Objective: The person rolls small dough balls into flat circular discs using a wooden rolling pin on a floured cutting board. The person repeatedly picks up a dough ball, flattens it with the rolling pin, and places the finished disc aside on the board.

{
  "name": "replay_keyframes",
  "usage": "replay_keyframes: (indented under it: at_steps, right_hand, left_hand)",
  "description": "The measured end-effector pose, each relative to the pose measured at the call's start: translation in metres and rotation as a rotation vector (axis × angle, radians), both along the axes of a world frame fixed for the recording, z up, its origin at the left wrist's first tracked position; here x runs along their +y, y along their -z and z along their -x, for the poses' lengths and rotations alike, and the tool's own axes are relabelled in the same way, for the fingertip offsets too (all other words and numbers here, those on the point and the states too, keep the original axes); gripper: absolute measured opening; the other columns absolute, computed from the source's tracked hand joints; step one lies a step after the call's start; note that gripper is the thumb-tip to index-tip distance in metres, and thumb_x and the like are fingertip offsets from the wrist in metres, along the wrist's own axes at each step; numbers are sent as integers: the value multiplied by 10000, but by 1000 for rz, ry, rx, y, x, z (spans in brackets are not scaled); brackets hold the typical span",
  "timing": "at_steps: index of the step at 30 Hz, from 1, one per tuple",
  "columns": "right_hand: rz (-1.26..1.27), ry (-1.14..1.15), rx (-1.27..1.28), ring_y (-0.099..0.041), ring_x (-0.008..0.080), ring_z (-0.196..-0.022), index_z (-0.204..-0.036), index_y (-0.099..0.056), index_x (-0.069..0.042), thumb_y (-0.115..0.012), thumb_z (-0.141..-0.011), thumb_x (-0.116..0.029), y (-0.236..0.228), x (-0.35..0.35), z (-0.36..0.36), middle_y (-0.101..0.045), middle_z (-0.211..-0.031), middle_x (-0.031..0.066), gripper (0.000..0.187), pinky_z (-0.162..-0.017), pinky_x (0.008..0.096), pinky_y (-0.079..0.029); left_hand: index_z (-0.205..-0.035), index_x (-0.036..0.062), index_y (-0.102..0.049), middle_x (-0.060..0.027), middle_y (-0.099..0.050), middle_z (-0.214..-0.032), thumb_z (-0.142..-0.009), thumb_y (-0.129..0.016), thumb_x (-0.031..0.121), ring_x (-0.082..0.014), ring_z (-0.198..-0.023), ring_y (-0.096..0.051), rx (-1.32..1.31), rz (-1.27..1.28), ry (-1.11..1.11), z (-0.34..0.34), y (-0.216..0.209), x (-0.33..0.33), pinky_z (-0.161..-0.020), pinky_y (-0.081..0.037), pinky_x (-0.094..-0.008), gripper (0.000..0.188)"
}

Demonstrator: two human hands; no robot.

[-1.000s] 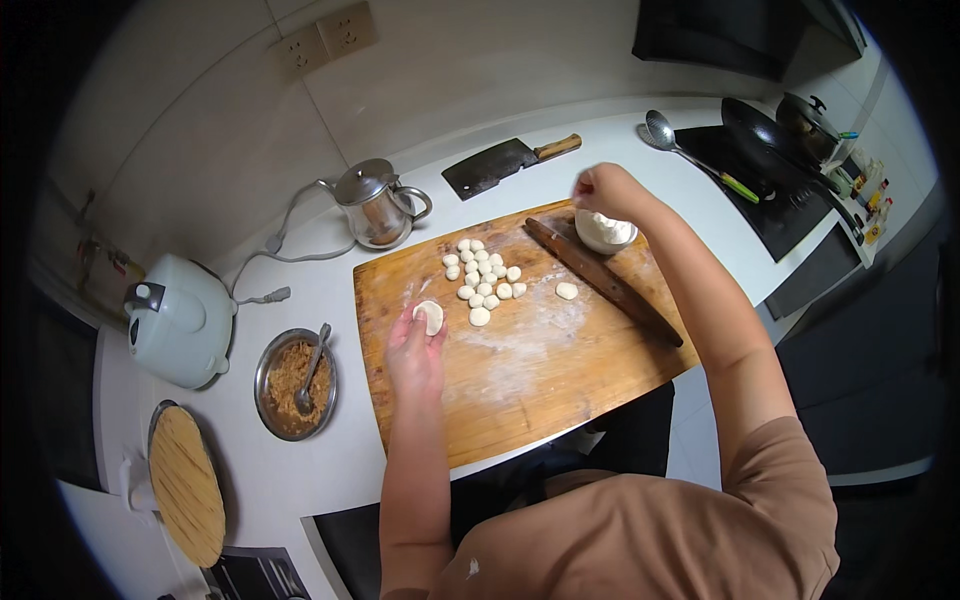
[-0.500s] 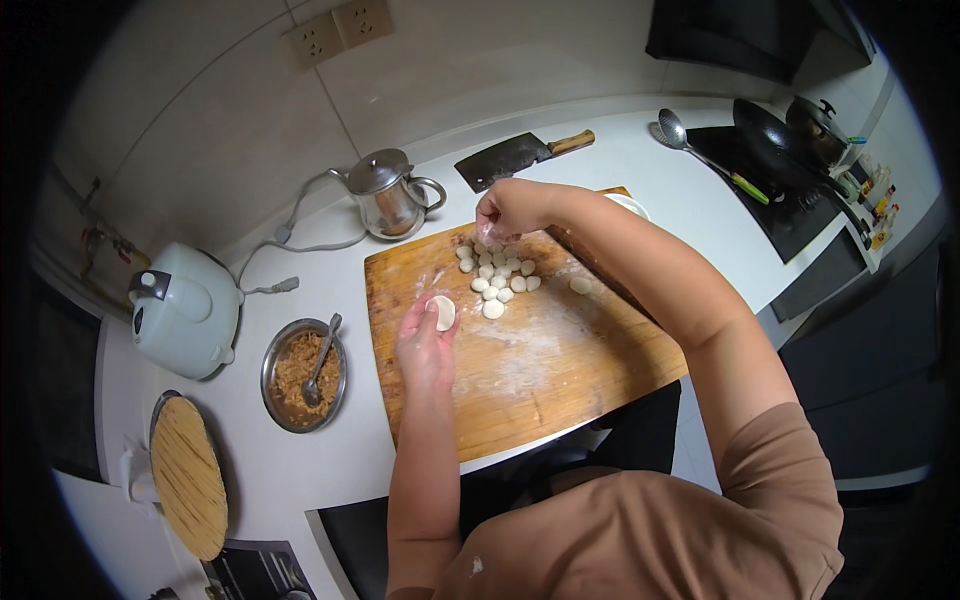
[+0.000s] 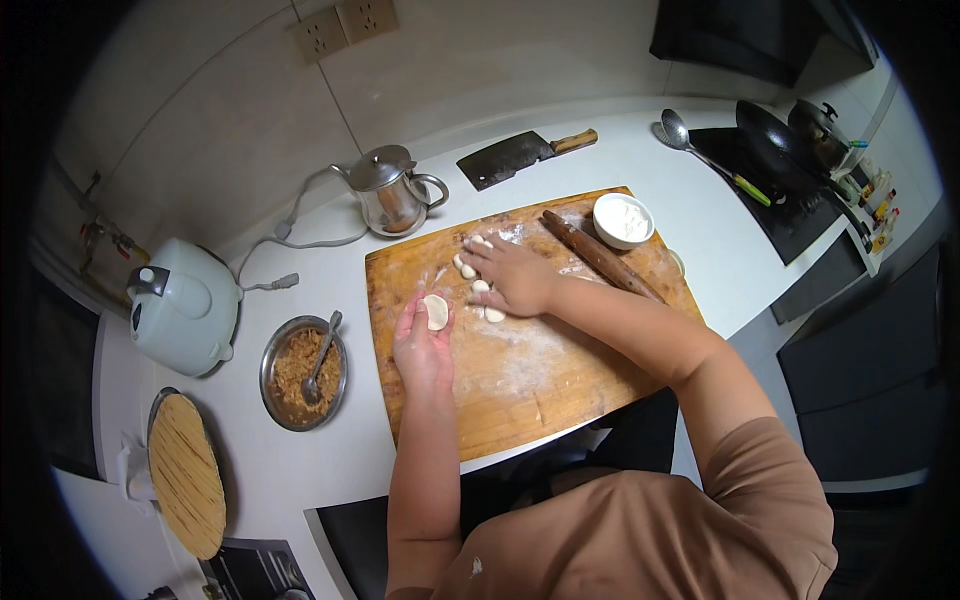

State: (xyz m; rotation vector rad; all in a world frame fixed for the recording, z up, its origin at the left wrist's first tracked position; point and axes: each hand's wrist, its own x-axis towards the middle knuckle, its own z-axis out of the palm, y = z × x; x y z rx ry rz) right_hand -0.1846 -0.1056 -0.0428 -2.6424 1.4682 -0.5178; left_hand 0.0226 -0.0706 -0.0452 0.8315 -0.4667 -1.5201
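On the floury wooden board (image 3: 560,400), my left hand (image 3: 422,350) pinches a flat round dough piece (image 3: 437,312) between thumb and fingers, near the board's left side. My right hand (image 3: 515,277) lies palm down with fingers spread over a cluster of small dough pieces (image 3: 481,287). Most of the cluster is hidden under the palm; a few white pieces show around the fingers. Beyond my right forearm a dark wooden rolling pin (image 3: 600,255) rests slantwise on the board. A white bowl of flour (image 3: 622,220) stands beside it at the far right corner.
Left of the board is a steel bowl of filling (image 3: 270,385) with a spoon (image 3: 322,362) in it. A steel kettle (image 3: 390,195) and a cleaver (image 3: 505,160) lie behind. A pale green cooker (image 3: 185,310) and a round slatted tray (image 3: 187,475) stand at left, a skimmer (image 3: 700,150) at right.
My right hand has come down from above the far edge of the board onto the dough pieces, its fingers opening flat. The rolling pin and flour bowl have come into sight. My left hand stays put.
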Motion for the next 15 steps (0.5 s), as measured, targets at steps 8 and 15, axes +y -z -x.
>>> replay_keyframes:
  at_steps: [8,15]
  right_hand:
    - [-22,-110,48,-341,377,-1430,-1483,-391,-37,-560,-924,-535,-4,91,5,-371,-1547,182,767,-1160,526,-276]
    - [36,-52,107,-341,366,-1433,-1464,-464,-134,-483,-954,-569,-18,15,-37,-376,-1553,153,671,-1183,530,-233]
  left_hand:
    - [-1300,-25,-514,-185,-603,-1213,-1034,-509,119,-273,-1089,-627,29,21,-24,-2,-4,3,-912,-557,-366,302]
    - [-1328,-18,-502,-176,-600,-1221,-1043,-493,130,-267,-1084,-625,19,-9,-19,-8,-3,1,-905,-546,-350,321]
